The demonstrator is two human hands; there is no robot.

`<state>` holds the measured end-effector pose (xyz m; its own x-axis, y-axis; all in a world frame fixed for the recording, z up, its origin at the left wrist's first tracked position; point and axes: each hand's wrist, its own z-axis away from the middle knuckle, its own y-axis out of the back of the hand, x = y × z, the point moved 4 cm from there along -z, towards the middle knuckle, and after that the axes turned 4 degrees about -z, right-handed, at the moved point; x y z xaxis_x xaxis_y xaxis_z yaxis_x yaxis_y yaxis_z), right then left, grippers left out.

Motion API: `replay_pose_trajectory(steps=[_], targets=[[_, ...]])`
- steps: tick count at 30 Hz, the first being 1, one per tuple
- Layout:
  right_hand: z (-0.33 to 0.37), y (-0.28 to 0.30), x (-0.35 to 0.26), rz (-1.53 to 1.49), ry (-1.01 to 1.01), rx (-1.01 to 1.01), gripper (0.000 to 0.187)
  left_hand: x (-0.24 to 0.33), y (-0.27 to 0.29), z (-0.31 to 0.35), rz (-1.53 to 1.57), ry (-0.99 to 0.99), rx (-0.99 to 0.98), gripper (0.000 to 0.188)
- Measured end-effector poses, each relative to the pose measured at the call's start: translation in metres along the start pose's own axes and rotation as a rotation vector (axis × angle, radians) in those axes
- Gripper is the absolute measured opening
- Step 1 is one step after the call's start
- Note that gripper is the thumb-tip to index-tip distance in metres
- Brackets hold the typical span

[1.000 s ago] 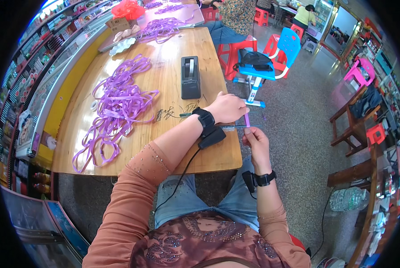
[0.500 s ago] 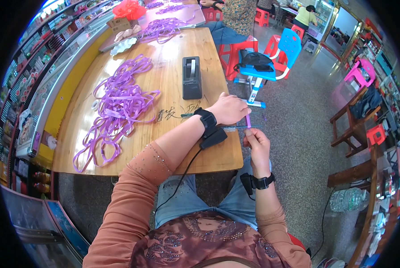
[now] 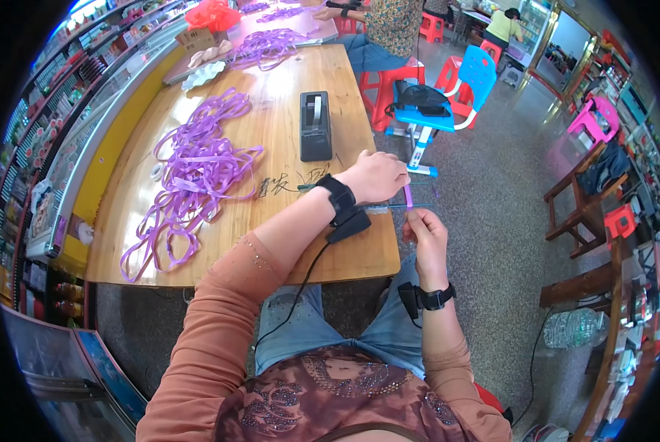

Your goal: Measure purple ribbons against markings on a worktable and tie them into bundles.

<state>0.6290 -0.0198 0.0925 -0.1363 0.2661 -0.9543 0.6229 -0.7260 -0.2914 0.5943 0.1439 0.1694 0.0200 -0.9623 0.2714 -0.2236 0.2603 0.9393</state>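
Just past the tabletop's right edge, a purple strip spans the hands: the right hand pinches its lower end between fingers; whether the left hand's fingers grip the top I cannot tell. This strip looks partway handled. From it, a black tape dispenser stands at ten o'clock; the ribbon pile at nine lies loose, untouched.

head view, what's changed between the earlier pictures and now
At the top, the co-worker's hand has moved left, over the far table. No grip was visibly taken or released. The purple strip still spans from the left hand to the right hand; the purple ribbon pile and black tape dispenser stayed put.
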Motion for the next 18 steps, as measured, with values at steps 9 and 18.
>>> replay_pose_trajectory(steps=[9,18], targets=[[-0.003,0.0,-0.005,-0.004,-0.003,0.01,0.016,0.035,0.019,0.037,-0.006,-0.261,0.133,0.013],[-0.002,-0.001,-0.009,-0.001,-0.026,0.011,0.014,0.036,0.011,0.03,0.147,-0.261,0.142,0.012]])
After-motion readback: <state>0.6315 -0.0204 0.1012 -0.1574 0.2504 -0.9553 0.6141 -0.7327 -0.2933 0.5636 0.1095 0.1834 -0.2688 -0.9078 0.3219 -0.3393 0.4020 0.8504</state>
